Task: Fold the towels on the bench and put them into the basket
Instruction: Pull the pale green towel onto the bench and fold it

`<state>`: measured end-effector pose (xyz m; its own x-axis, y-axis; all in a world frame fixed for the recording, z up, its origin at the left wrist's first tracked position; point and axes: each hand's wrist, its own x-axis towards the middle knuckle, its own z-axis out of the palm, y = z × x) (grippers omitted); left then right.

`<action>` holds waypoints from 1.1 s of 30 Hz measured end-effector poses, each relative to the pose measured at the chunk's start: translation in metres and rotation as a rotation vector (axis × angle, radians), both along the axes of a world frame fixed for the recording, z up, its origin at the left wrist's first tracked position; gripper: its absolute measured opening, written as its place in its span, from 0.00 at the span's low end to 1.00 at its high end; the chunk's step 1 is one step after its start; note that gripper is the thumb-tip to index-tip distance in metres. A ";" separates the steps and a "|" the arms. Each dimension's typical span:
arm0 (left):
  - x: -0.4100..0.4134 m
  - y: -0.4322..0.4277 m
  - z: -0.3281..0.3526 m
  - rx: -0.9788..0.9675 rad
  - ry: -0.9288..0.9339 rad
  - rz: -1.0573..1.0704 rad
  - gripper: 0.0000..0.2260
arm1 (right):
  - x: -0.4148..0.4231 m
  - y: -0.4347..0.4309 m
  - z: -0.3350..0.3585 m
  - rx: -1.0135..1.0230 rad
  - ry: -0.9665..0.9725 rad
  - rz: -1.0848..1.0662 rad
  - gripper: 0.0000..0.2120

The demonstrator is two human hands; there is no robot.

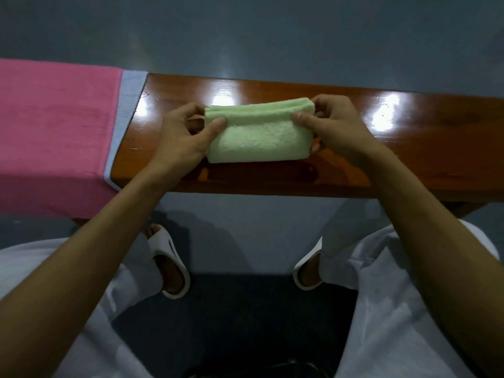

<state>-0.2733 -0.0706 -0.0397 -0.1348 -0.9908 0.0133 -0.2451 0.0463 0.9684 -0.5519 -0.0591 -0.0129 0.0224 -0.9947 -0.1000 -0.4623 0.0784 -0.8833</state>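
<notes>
A small light green towel (259, 135), folded into a thick rectangle, is held just above the glossy wooden bench (409, 148) at its middle. My left hand (182, 135) pinches the towel's left end, thumb on top and fingers underneath. My right hand (335, 124) pinches the right end the same way. A pink towel (54, 132) lies spread over the left part of the bench, on top of a light blue-grey towel (128, 105) whose edge shows beside it. No basket is in view.
The bench runs left to right, its right half bare and shiny. Grey floor lies beyond and below it. My legs in white trousers and white slippers (169, 263) are under the near edge.
</notes>
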 end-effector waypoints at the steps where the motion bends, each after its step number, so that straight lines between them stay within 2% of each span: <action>1: -0.003 -0.003 -0.003 -0.002 -0.014 0.040 0.10 | 0.000 -0.003 -0.002 0.011 -0.002 -0.029 0.11; 6: -0.010 -0.020 -0.017 -0.027 -0.090 0.171 0.09 | 0.008 -0.018 -0.014 -0.008 0.025 -0.140 0.07; 9: -0.013 -0.025 -0.023 -0.037 -0.146 0.238 0.10 | 0.012 -0.026 -0.022 -0.053 0.120 -0.200 0.07; 14: -0.018 -0.024 -0.023 -0.157 -0.265 0.330 0.13 | 0.020 -0.021 -0.033 -0.158 0.330 -0.341 0.16; 17: -0.013 -0.029 -0.022 -0.195 -0.355 0.361 0.18 | 0.016 -0.021 -0.034 -0.119 0.314 -0.365 0.18; 19: -0.013 -0.027 -0.017 -0.300 -0.440 0.399 0.19 | 0.016 -0.021 -0.034 -0.091 0.289 -0.355 0.19; 21: -0.020 -0.015 -0.010 -0.530 -0.599 0.334 0.18 | 0.017 -0.020 -0.035 -0.087 0.266 -0.342 0.19; 23: -0.032 0.003 -0.008 -0.709 -0.740 0.095 0.19 | 0.019 -0.021 -0.038 -0.105 0.260 -0.341 0.19; 25: -0.041 0.015 -0.014 -0.698 -0.861 -0.094 0.22 | 0.023 -0.019 -0.039 -0.169 0.281 -0.356 0.18; 27: -0.043 0.017 -0.024 -0.602 -0.948 -0.167 0.25 | 0.026 -0.016 -0.037 -0.341 0.380 -0.354 0.19; 30: -0.042 0.011 -0.031 -0.559 -1.016 -0.216 0.27 | 0.033 -0.006 -0.031 -0.601 0.631 -0.161 0.22; 31: -0.042 0.009 -0.032 -0.554 -1.020 -0.223 0.26 | 0.037 -0.002 -0.030 -0.613 0.694 -0.064 0.23; 33: -0.041 0.005 -0.033 -0.536 -0.998 -0.220 0.26 | 0.044 0.004 -0.037 -0.493 0.765 0.078 0.26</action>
<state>-0.3146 -0.0653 -0.0726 -0.4911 -0.8441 0.2152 -0.8265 0.5295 0.1910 -0.5082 -0.0546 -0.0494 0.1935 -0.9272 0.3208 -0.9239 -0.2822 -0.2584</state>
